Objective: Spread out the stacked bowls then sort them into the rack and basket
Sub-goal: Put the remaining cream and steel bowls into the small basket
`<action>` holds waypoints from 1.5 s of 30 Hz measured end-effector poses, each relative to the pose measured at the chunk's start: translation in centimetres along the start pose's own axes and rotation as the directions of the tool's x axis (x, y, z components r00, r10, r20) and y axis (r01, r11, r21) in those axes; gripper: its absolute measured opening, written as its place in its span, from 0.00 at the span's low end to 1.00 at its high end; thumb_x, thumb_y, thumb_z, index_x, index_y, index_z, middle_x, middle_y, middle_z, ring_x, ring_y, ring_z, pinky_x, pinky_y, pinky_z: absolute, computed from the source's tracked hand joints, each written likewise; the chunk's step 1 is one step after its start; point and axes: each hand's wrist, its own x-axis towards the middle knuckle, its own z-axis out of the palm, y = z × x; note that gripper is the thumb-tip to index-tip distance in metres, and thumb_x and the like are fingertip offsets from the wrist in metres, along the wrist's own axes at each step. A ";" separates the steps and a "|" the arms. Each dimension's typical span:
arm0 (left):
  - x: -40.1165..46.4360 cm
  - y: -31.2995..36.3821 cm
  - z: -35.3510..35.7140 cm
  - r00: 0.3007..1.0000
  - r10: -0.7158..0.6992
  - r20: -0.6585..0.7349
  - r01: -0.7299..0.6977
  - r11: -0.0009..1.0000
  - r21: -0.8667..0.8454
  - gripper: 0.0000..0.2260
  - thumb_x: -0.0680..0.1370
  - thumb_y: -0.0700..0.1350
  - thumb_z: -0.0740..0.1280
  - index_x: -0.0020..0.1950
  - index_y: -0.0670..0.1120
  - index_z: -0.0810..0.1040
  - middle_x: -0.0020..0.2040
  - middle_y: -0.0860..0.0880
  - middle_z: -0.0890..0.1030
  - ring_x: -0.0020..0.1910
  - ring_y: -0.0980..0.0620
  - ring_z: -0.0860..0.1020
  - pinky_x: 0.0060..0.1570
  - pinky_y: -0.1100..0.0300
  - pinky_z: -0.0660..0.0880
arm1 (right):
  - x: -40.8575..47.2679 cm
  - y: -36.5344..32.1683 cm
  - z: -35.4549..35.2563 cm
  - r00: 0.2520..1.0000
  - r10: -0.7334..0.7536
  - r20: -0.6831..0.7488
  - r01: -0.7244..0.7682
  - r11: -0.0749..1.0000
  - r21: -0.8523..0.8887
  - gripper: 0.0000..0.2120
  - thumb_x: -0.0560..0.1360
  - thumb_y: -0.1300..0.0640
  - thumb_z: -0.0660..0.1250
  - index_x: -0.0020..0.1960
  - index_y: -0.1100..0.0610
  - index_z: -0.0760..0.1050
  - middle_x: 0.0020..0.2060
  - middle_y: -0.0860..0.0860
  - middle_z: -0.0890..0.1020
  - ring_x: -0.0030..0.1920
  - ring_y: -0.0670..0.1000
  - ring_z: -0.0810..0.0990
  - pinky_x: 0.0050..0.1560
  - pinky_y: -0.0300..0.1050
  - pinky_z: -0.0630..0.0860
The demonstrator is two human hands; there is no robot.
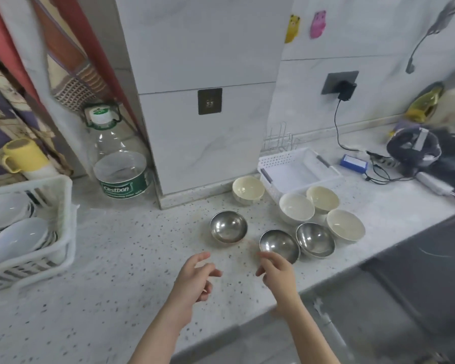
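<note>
Three steel bowls stand apart on the speckled counter: one at the left (pixel 228 226), one in the middle (pixel 279 244), one at the right (pixel 315 239). Several cream bowls sit behind them, one alone near the pillar (pixel 248 189) and a group of three (pixel 296 207) (pixel 322 198) (pixel 345 224) beside the white basket (pixel 299 169). A wire rack (pixel 280 140) stands behind the basket. My left hand (pixel 195 277) hovers over the counter with loosely curled fingers, holding nothing. My right hand (pixel 276 271) hangs just in front of the middle steel bowl, holding nothing.
A white crate (pixel 61 206) with white plates stands at the left. A big clear water bottle (pixel 117 158) and a yellow cup (pixel 24 156) are behind it. A tiled pillar (pixel 208 114) juts onto the counter. Cables, a blue box (pixel 353 162) and dark clutter lie at the right.
</note>
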 end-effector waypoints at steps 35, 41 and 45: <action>22.8 3.4 25.0 0.959 -0.282 -0.025 0.282 0.943 0.175 0.04 0.79 0.40 0.64 0.52 0.42 0.72 0.41 0.37 0.82 0.22 0.53 0.69 0.19 0.68 0.57 | 18.2 2.2 -22.2 0.803 0.523 -0.286 -0.455 0.848 0.273 0.07 0.75 0.61 0.60 0.52 0.59 0.70 0.43 0.59 0.85 0.29 0.49 0.69 0.22 0.37 0.59; 23.4 3.2 25.9 0.946 -0.314 -0.076 0.322 0.936 0.139 0.05 0.77 0.32 0.59 0.50 0.40 0.70 0.31 0.37 0.82 0.25 0.51 0.68 0.16 0.69 0.54 | 19.2 2.3 -23.4 0.828 0.481 -0.288 -0.438 0.876 0.205 0.07 0.73 0.63 0.61 0.51 0.61 0.71 0.42 0.61 0.85 0.28 0.49 0.66 0.26 0.40 0.61; 22.5 3.7 26.5 0.953 -0.279 -0.119 0.291 0.951 0.106 0.07 0.78 0.30 0.57 0.52 0.39 0.70 0.36 0.33 0.82 0.20 0.54 0.74 0.14 0.67 0.53 | 19.6 2.1 -25.3 0.867 0.429 -0.254 -0.396 0.902 0.172 0.03 0.72 0.64 0.61 0.45 0.62 0.72 0.42 0.63 0.85 0.20 0.42 0.70 0.28 0.41 0.60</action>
